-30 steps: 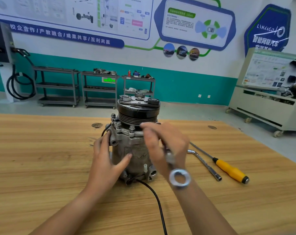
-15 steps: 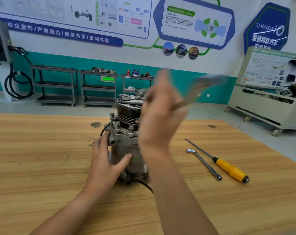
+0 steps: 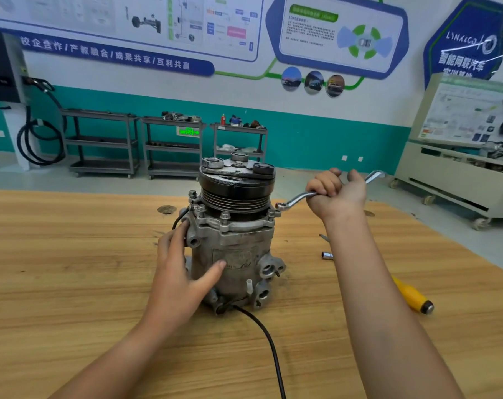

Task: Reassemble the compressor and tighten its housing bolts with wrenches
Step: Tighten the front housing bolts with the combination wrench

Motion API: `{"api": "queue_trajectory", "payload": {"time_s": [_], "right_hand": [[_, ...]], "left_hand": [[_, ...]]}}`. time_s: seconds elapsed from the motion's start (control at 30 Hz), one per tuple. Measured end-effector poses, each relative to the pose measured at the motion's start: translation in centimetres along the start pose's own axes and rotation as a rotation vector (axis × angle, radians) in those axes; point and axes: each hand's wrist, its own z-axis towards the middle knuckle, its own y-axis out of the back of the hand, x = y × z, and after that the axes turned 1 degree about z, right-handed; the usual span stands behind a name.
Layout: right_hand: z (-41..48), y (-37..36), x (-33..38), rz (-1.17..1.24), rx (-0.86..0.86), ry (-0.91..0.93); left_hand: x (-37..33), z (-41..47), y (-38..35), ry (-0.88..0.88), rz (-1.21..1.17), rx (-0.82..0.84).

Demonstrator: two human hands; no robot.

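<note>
The grey metal compressor stands upright in the middle of the wooden table, its black pulley on top and several housing bolts around the upper flange. My left hand presses flat against its left side with the thumb across the front. My right hand is fisted around a silver ring wrench, to the right of the pulley. The wrench's ring end sits at the bolt on the right edge of the flange.
A yellow-handled screwdriver and an L-shaped socket wrench lie on the table, partly hidden behind my right forearm. A black cable runs from the compressor base toward me. Shelving carts and a white trainer cabinet stand beyond the table.
My right hand swung the wrench up from the front of the compressor, through the air, and down to the right-side flange bolt. My left hand stayed on the housing.
</note>
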Motion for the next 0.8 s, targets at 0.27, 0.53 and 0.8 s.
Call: {"api": "queue_trajectory", "payload": {"time_s": [0.27,0.53,0.8], "right_hand": [[0.5,-0.7,-1.3,-0.104,-0.045,-0.052],[-0.1,-0.2,-0.8,-0.198,0.014,-0.054],[-4.9,1.9,-2.5,-0.146,-0.042,0.406]], "left_hand": [[0.0,0.1,0.0,0.009,-0.015,0.006],[0.0,0.1,0.0,0.003,-0.006,-0.001],[-0.1,-0.1,-0.4,0.021,-0.043,-0.024]]}}
